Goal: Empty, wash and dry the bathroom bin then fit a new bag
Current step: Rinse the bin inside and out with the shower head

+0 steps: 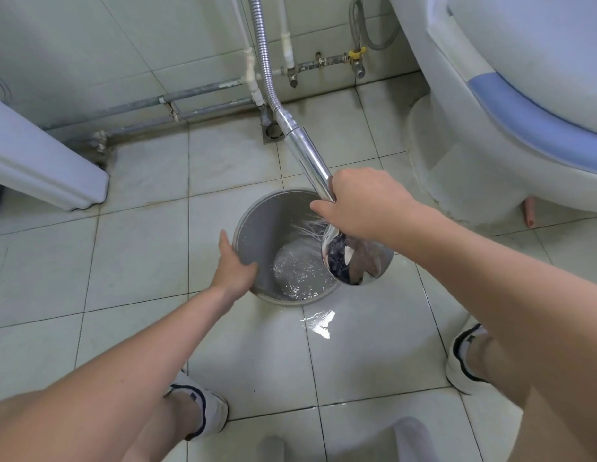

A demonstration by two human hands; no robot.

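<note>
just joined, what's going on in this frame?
A person is rinsing a grey bin on the bathroom floor. The right hand holds a chrome shower head over the bin's right rim, spraying water inside, where it is pooling at the bottom. The left hand grips the bin's left rim. Some water has spilled onto the tiles in front. No bag is in the bin.
</note>
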